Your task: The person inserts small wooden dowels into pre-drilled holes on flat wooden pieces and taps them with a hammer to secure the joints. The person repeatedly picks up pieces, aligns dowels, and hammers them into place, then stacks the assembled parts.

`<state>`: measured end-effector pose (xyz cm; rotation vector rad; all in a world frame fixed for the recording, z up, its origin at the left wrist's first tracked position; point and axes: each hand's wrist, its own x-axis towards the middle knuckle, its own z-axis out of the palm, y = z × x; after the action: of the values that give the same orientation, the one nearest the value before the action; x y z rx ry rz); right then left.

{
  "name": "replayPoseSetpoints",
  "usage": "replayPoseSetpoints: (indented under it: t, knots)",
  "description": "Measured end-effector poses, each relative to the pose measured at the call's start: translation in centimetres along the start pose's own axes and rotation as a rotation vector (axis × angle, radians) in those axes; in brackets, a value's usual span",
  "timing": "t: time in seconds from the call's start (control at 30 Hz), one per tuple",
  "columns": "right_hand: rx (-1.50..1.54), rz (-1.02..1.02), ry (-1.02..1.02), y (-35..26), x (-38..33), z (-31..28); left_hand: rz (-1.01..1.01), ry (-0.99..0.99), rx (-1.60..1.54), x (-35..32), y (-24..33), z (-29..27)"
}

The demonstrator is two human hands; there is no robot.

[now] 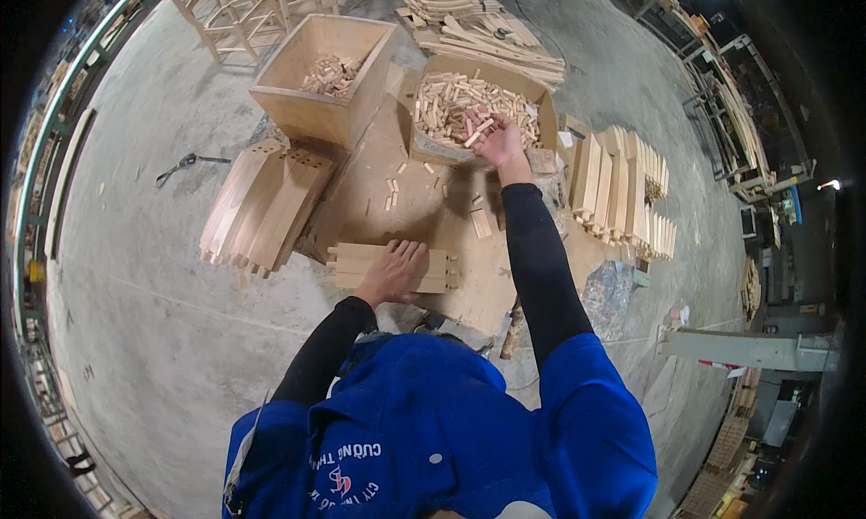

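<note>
My left hand lies over a short stack of pale wooden slats at the near edge of the worktop, its fingers curled across them. Small dowels stick out of the slats' ends. My right hand is at the near side of a cardboard box full of loose wooden dowels. Its palm faces up with several dowels in the curled fingers. Between the hands, a few loose dowels and a small wooden block lie on the worktop.
A deep wooden bin with some dowels stands at the far left. Stacked wooden boards with holes in their ends sit left; doweled parts are lined up right. Curved wooden parts and a chair frame are farther off.
</note>
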<state>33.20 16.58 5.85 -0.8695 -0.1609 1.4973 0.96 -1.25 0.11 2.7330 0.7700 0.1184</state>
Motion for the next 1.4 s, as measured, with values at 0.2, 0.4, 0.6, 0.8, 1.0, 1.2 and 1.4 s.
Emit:
replayPoseSetpoints:
  t: [0.2,0.4,0.6,0.8,1.0,1.2,1.4]
  knots:
    - [0.087,-0.056,0.055,-0.1,0.4,0.1,-0.006,0.034,0.011,-0.3,0.0,0.2]
    - [-0.017,-0.176,0.100,-1.2,1.2,-0.5,-0.008,-0.050,-0.017,0.7,0.1,0.1]
    - [-0.329,-0.165,-0.130,0.0,-5.3,-0.3,-0.034,0.048,0.004,0.0,-0.2,2.2]
    - [-0.672,0.018,0.043,8.2,-19.4,-8.0,0.058,-0.007,0.026,0.5,-0.8,1.0]
    - [-0.700,0.071,0.207,16.3,-26.2,-12.5,0.048,0.061,0.023,0.9,-0.5,1.3]
    - [-1.076,-0.026,0.236,18.4,-26.3,-11.6,0.008,0.008,0.025,1.0,-0.4,0.8]
    - [-1.507,-0.250,0.166,18.7,-26.7,-12.3,0.015,0.007,0.013,1.0,-0.5,1.2]
